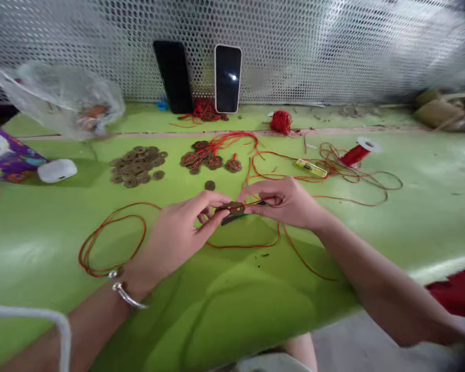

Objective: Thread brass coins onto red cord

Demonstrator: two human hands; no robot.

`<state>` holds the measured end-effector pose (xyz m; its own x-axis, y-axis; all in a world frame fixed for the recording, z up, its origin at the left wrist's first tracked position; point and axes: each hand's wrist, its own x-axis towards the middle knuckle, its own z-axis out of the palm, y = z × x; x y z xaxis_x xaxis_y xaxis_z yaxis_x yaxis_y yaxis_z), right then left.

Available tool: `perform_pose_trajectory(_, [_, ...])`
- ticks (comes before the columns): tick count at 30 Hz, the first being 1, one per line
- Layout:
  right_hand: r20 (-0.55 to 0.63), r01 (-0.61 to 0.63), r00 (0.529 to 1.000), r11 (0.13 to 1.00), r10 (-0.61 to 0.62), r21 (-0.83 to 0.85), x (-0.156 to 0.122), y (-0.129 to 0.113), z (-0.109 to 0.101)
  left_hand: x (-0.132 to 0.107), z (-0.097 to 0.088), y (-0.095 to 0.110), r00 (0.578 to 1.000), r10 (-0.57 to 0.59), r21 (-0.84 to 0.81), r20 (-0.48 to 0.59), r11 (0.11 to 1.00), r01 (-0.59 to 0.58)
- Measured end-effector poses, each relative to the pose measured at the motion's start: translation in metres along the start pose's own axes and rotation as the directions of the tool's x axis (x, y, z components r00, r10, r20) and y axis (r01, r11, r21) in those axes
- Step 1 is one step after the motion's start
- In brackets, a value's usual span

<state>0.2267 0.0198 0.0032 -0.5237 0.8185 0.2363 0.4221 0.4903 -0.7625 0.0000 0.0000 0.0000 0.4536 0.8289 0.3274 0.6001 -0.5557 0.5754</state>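
Note:
Between the thumb and fingers of my left hand [178,227] are brown coins [238,208] with holes, held just over the table. My right hand [292,202] meets them from the right, pinching a red cord [251,205] that runs to the coins. A thin dark piece shows by the right fingers, too small to name. Beneath the coins lies a dark slim object [228,219], mostly hidden. One loose coin [210,185] rests just beyond my hands. Red cord [116,219] lies in loops by my left wrist, and more trails under both hands.
A coin pile [135,166] lies at left, with red-knotted coins [201,157] beside it. Right are a yellow lighter-like item [311,168] and a red thread spool [356,154]. Two phones [228,77] lean on the mesh behind a red cord ball [281,122]. A plastic bag [62,98] stands left.

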Motion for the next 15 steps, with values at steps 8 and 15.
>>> perform_pose_trajectory(8, [0.006, 0.006, 1.000, 1.000, -0.007, 0.029, 0.0004, 0.0000, 0.0004, 0.0008, -0.0024, -0.0017, 1.000, 0.024, -0.084, -0.001, 0.996, -0.024])
perform_pose_trajectory(15, [0.001, 0.007, 1.000, 0.996, -0.007, 0.094, 0.0014, 0.0003, 0.0006, 0.0023, -0.0046, -0.0008, 0.995, 0.095, -0.015, -0.016, 0.995, -0.095])
